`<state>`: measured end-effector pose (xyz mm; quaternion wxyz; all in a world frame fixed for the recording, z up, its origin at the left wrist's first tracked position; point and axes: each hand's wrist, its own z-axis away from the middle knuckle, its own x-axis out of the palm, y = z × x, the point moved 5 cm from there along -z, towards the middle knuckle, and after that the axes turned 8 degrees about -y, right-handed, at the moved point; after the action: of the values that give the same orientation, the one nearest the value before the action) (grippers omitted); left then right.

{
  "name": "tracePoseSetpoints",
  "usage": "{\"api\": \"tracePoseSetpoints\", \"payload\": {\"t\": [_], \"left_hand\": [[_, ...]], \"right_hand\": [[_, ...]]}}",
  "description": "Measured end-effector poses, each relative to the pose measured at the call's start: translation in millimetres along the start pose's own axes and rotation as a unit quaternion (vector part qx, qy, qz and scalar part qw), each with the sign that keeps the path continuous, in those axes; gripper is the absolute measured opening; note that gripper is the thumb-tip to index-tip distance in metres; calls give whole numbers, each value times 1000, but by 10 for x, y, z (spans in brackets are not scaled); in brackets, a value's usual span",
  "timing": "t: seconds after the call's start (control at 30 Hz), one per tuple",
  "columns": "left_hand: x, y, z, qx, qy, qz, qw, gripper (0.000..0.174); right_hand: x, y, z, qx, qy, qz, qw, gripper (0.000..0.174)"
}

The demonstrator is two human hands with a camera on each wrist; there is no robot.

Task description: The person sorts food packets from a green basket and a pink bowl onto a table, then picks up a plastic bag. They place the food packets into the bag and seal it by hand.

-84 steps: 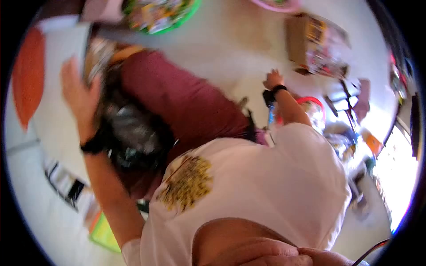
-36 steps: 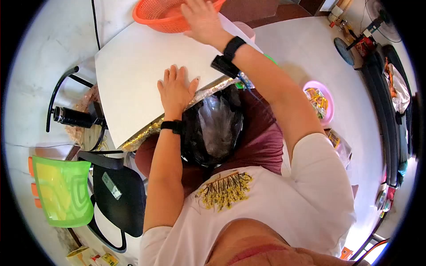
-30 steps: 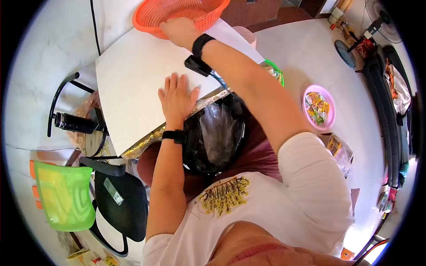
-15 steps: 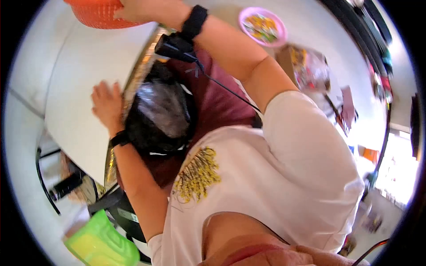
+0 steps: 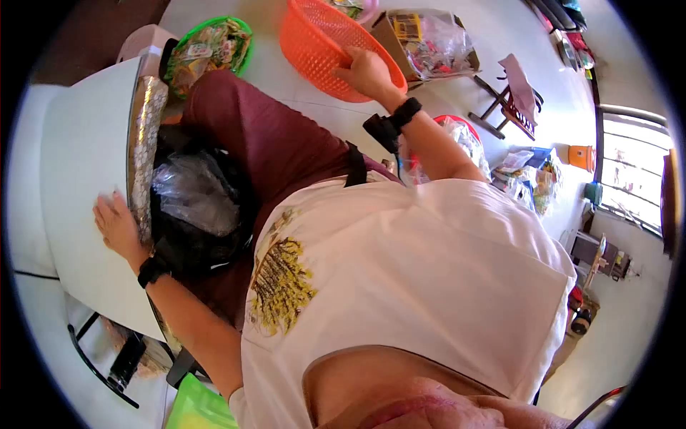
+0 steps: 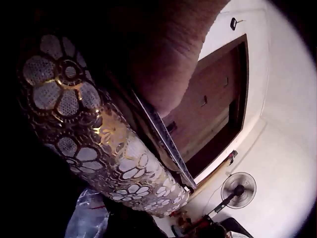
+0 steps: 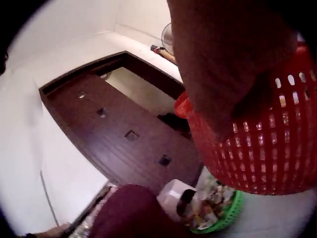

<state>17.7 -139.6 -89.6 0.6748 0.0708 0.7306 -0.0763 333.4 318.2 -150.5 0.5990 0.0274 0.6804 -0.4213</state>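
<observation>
My right hand [image 5: 370, 74] grips the near rim of an orange perforated plastic basket [image 5: 309, 51], which is held tilted out to my right, over the floor side. In the right wrist view the same basket [image 7: 257, 148] looks red, and the hand's dark underside covers part of its rim. My left hand [image 5: 118, 227] rests with fingers spread on the white tabletop [image 5: 78, 157], close to its patterned edge. A black plastic bag [image 5: 204, 250] with a clear plastic bag [image 5: 196, 193] in it lies on my lap beside that edge.
A green basket [image 5: 248, 53] of small packets stands on the floor past my knee. Beyond the orange basket is a cardboard box [image 5: 393, 43] of wrapped goods. A red-rimmed container [image 5: 468, 127] and a folding stool [image 5: 511, 104] stand to the right.
The orange basket has left the tabletop and swung right over the floor in my right hand. The view has turned to the right. My left hand stays on the table.
</observation>
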Motion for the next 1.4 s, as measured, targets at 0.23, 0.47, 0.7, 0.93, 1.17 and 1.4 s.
{"api": "tracePoseSetpoints", "payload": {"t": [0.23,0.47,0.7,0.93,1.17,1.4], "left_hand": [[47,-28,-34,72,19,9,997,61],[56,-42,-85,105,20,17,994,59],[23,-44,-47,56,-17,-7,998,63],[2,-5,7,29,-3,-2,1000,66],[-6,-7,21,3,-6,-12,1000,65],[1,-35,-12,4,-4,-15,1000,64]], "right_hand": [[110,490,303,71,-28,38,996,26],[164,901,455,171,-5,-33,985,30],[441,1001,478,184,-31,-48,981,36],[447,1072,433,174,-18,-39,984,43],[427,1039,334,153,-8,-84,985,40],[534,565,321,-6,-107,135,985,26]]}}
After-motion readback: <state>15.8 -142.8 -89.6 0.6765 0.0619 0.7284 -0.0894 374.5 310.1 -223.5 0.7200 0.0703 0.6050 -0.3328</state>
